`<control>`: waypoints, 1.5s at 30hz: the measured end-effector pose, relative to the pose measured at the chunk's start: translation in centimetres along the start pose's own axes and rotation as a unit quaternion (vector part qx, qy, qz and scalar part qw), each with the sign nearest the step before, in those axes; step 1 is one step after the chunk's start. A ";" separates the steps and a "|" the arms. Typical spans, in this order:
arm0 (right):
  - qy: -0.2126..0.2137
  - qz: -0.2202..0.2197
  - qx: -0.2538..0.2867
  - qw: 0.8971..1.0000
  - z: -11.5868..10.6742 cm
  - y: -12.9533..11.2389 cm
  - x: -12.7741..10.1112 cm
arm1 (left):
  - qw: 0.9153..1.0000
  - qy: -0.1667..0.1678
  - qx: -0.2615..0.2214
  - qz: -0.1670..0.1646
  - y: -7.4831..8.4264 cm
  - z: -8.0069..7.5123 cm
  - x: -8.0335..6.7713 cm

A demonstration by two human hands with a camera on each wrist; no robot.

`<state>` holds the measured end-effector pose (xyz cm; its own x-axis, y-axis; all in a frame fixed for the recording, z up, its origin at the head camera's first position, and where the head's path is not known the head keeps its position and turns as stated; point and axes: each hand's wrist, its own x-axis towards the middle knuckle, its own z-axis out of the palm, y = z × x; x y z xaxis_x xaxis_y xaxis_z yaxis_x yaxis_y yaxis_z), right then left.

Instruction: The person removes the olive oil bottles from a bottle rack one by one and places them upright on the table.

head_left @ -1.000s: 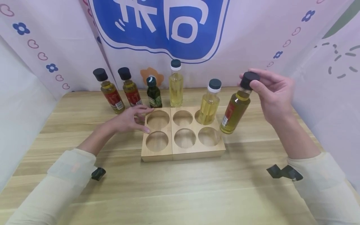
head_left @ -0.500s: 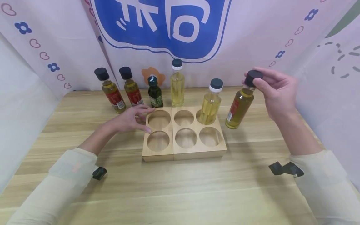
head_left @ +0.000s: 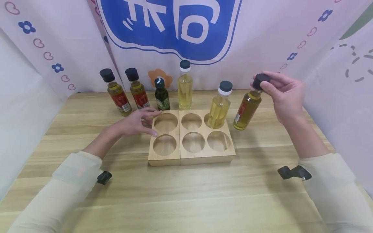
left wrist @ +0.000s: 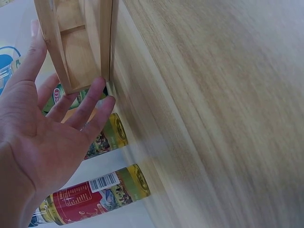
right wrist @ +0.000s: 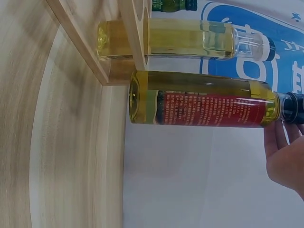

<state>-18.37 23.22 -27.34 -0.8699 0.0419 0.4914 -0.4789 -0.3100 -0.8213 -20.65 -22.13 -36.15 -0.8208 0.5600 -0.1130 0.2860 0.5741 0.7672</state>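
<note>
My right hand (head_left: 287,94) pinches the black cap of an oil bottle (head_left: 247,110) with a red label. This bottle stands tilted in the head view, right of the wooden rack (head_left: 208,159); in the right wrist view its base is off the table, level with the rack's top plate. My left hand (head_left: 138,123) rests spread against the rack's left end, thumb and fingertips on the wood (left wrist: 78,52). A clear bottle of pale yellow oil (head_left: 220,108) with a white collar sits in the rack's back right hole. The rack's other holes hold nothing.
Behind the rack stand two red-label oil bottles (head_left: 120,100), a small dark green bottle (head_left: 162,97) and another pale oil bottle (head_left: 185,90). A printed cloth (head_left: 247,38) hangs along the table's back edge.
The held bottle has moved right and slightly back, away from the rack. The left hand stays at the rack's end. The head view has shifted slightly.
</note>
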 end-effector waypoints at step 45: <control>0.044 0.118 -0.127 0.984 0.2 1.9 2.1 | 1.000 0.000 0.025 0.007 -0.1 -0.1 0.1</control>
<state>-21.02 22.51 -27.79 -0.9619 0.0832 0.2603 -0.2664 -0.0736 -0.9611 -20.80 -22.17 -36.14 -0.8164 0.5685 -0.1019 0.3224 0.5950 0.7362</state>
